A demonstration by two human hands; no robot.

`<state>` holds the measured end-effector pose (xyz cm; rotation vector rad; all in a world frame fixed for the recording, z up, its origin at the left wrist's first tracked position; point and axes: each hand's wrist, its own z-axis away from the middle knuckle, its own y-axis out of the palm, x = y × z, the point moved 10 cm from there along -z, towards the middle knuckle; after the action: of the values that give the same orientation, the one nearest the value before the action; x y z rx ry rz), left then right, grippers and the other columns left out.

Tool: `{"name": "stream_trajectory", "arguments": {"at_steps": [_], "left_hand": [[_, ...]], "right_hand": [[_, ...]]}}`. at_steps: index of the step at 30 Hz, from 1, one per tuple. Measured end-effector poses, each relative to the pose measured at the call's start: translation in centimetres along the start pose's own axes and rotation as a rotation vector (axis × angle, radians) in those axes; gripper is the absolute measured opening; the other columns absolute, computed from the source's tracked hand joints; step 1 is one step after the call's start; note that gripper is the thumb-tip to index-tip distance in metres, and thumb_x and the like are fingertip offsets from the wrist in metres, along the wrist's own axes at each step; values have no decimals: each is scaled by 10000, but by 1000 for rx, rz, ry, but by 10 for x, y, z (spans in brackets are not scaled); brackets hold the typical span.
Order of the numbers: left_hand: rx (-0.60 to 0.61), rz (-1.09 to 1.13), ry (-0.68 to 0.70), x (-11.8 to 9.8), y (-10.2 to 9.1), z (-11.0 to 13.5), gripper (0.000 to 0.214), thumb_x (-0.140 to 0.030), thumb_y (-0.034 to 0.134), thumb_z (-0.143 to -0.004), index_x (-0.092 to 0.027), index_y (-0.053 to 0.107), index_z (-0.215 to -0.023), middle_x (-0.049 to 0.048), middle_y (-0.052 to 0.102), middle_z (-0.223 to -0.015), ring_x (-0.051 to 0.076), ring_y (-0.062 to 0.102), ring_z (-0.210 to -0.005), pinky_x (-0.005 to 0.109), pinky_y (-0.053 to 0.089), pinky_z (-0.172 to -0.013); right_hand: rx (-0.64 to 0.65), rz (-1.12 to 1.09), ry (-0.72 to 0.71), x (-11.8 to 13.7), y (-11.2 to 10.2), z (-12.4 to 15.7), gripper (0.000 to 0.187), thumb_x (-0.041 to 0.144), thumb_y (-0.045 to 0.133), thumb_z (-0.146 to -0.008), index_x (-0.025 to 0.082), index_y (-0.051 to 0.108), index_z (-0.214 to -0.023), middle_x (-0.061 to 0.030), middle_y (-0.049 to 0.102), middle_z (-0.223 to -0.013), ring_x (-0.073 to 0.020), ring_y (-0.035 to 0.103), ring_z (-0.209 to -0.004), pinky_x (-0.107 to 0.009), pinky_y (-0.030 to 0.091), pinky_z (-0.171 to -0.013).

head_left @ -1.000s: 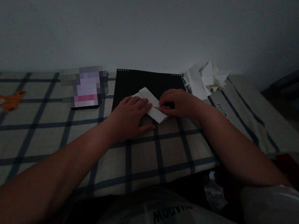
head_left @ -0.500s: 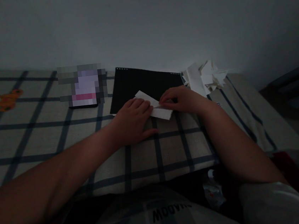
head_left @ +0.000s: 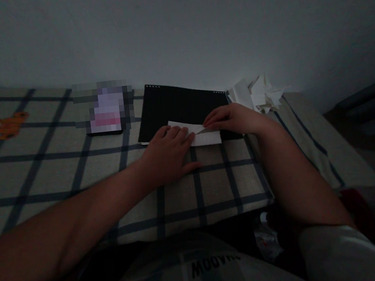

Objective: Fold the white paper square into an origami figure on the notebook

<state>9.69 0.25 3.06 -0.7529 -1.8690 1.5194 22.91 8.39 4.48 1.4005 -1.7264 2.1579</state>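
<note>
A folded piece of white paper (head_left: 207, 137) lies across the front edge of a black notebook (head_left: 183, 103) with punched holes along its far side. My left hand (head_left: 172, 153) rests flat on the paper's left part, fingers stretched out and thumb apart on the cloth. With fingertips and thumb together, my right hand (head_left: 228, 119) pinches a raised flap of the paper near its middle. The left end of the paper is partly hidden under my left fingers.
A phone (head_left: 106, 111) with a lit, blurred screen is left of the notebook. Several white paper pieces (head_left: 265, 94) are heaped at the back right, by the wall. An orange bear-shaped figure (head_left: 1, 126) is at far left on the checked cloth (head_left: 60, 172). A plastic bottle (head_left: 267, 239) is below the edge.
The paper has turned from a slant to lie nearly level along the notebook's front edge. My right hand has moved slightly right, still pinching the paper; my left hand has barely shifted.
</note>
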Motion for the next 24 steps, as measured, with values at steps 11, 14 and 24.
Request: {"name": "stream_trajectory", "arguments": {"at_steps": [11, 14, 24], "left_hand": [[27, -17, -21, 2, 3, 0, 808, -662, 468, -1023, -38, 541, -1531, 226, 608, -1494, 403, 532, -1391, 554, 357, -1210], [47, -32, -30, 2, 4, 0, 810, -657, 464, -1027, -26, 536, -1529, 233, 604, -1489, 401, 543, -1371, 535, 391, -1172], [10, -50, -10, -1, -1, -1, 811, -664, 525, -1000, -1, 589, -1461, 224, 663, -1374, 403, 591, -1263, 526, 429, -1105]], "right_hand": [[-26, 233, -95, 17, 15, -3, 187, 333, 732, -903, 209, 844, -986, -91, 761, -1090, -231, 701, -989, -359, 542, -900], [-2, 228, -102, 15, 14, -2, 256, 355, 793, -861, 214, 839, -1070, -94, 756, -1141, -243, 699, -1032, -360, 541, -922], [-21, 248, -141, 20, 15, -3, 199, 267, 662, -945, 199, 841, -999, -98, 755, -1077, -204, 683, -967, -330, 526, -877]]}}
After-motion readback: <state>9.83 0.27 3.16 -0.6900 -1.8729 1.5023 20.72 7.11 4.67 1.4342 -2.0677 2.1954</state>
